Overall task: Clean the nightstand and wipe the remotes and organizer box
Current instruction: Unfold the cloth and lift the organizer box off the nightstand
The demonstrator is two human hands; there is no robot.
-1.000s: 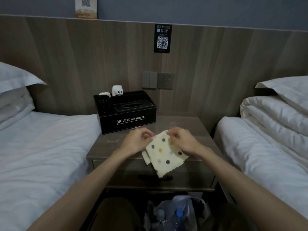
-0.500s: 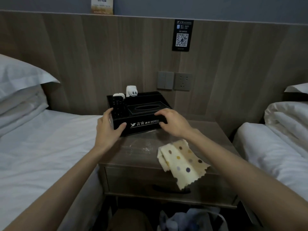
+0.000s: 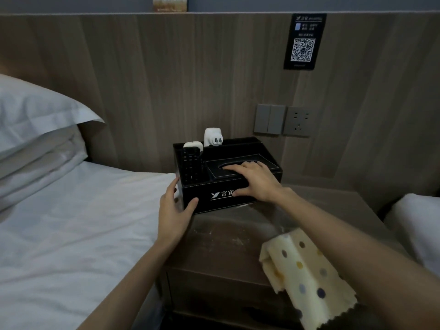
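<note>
A black organizer box (image 3: 202,201) with white hotel lettering stands at the back left of the dusty wooden nightstand (image 3: 228,241). A black remote (image 3: 191,166) and two white remotes (image 3: 213,136) stick up from its left compartments. My left hand (image 3: 175,210) grips the box's front left corner. My right hand (image 3: 256,181) lies flat across its tissue-slot top, thumb on the front face. A cream cloth with coloured dots (image 3: 307,275) lies on the nightstand's front right and hangs over the edge, partly under my right forearm.
A bed with white sheets (image 3: 71,234) and stacked pillows (image 3: 35,120) touches the nightstand on the left. Another white bed (image 3: 419,225) lies to the right. Wall switches and a socket (image 3: 282,120) sit on the wooden panel behind, below a QR sign (image 3: 303,41).
Both hands let go of the dotted cloth, left it on the nightstand and took hold of the organizer box. My right hand has since slid from the box's front onto its top.
</note>
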